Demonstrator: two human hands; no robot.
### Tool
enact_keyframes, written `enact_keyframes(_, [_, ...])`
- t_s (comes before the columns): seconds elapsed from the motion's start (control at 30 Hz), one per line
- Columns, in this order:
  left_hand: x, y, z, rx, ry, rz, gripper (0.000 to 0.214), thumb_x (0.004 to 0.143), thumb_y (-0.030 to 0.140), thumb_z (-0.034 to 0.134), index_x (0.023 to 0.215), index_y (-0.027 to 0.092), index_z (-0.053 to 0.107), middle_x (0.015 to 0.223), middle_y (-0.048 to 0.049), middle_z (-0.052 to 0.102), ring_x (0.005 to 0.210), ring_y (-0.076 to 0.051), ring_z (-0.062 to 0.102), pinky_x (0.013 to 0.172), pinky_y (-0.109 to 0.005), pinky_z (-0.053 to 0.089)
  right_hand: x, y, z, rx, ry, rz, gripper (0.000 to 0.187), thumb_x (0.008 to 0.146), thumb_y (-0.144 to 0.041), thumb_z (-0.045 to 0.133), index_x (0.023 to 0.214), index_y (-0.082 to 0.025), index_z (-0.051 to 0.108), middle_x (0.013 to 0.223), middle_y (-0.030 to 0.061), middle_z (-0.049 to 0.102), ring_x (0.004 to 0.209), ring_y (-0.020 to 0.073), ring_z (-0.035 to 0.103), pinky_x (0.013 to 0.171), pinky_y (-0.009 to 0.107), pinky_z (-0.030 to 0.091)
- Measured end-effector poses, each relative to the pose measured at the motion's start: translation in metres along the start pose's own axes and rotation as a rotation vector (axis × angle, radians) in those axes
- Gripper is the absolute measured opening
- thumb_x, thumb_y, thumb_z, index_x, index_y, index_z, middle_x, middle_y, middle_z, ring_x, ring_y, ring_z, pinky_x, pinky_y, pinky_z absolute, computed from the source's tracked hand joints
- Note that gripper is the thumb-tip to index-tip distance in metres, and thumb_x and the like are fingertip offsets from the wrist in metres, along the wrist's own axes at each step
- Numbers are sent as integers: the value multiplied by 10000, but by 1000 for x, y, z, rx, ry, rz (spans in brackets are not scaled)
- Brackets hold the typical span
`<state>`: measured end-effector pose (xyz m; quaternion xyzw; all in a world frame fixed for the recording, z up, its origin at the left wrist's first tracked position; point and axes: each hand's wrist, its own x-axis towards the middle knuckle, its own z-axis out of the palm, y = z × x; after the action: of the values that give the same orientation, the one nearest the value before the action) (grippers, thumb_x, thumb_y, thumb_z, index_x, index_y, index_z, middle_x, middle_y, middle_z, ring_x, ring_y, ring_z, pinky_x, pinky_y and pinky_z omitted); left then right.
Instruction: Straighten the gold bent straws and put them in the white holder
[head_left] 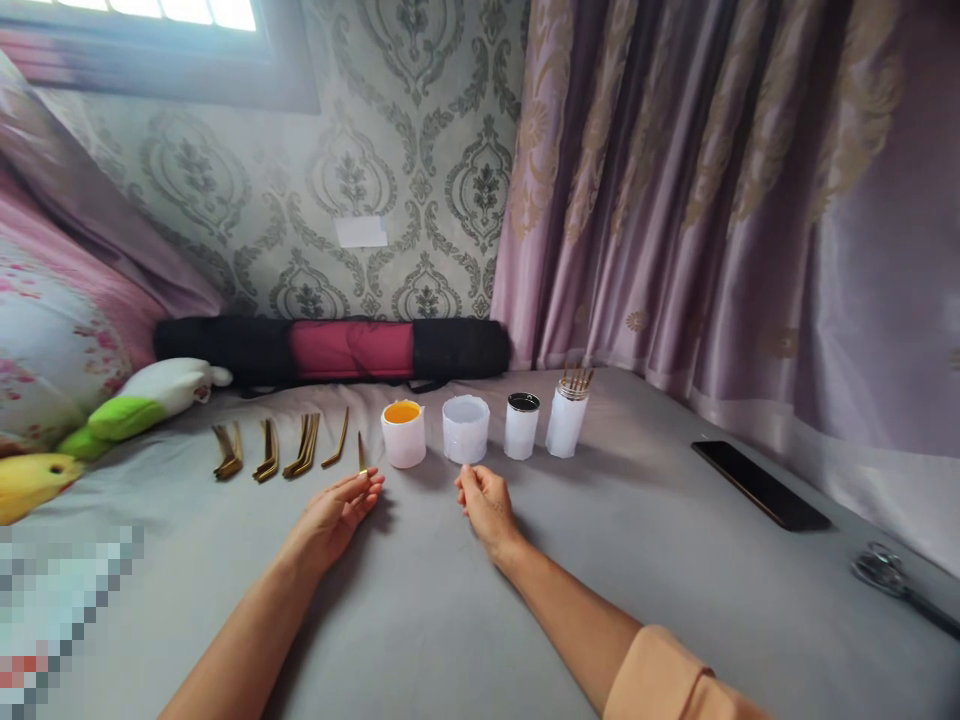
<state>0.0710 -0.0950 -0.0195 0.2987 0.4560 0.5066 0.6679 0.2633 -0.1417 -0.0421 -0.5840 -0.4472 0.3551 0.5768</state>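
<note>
My left hand (341, 510) lies palm inward with its fingers stretched out. Its fingertips reach the lower end of a thin gold-coloured stick (361, 452); whether they touch it I cannot tell. My right hand (487, 507) is curled closed just in front of a translucent white cup (466, 432), and the inside of its grip is hidden. Left of that cup stands a white cup with an orange inside (404, 440). To the left, another bent gold-coloured stick (337, 440) lies beside several small bundles of them (301, 447).
A white-wrapped can with a dark inside (520, 432) and a taller container (568, 422) holding upright sticks stand to the right. A black phone (759, 484) and scissors (885, 572) lie farther right. Behind is a black-and-red roll (352, 348); plush toys (135, 400) lie left.
</note>
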Motion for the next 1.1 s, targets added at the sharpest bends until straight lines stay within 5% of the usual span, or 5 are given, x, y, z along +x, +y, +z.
enact_keyframes(0.5, [-23, -14, 2, -62, -57, 32, 186, 707, 12, 552, 861, 85, 629, 809, -97, 656, 592, -77, 596, 537, -152, 506, -1, 3, 0, 5, -19, -39, 378, 767, -500, 403, 639, -165, 522, 489, -39, 456, 411, 69, 387, 411, 184, 299])
enact_keyframes(1.1, [-44, -23, 4, 222, -82, 317, 348, 667, 352, 602, 919, 112, 614, 769, -70, 631, 560, -90, 537, 512, -215, 429, -2, 2, -2, 22, -91, 1, 398, 719, -543, 476, 671, -153, 537, 521, -35, 465, 393, 50, 372, 375, 174, 275])
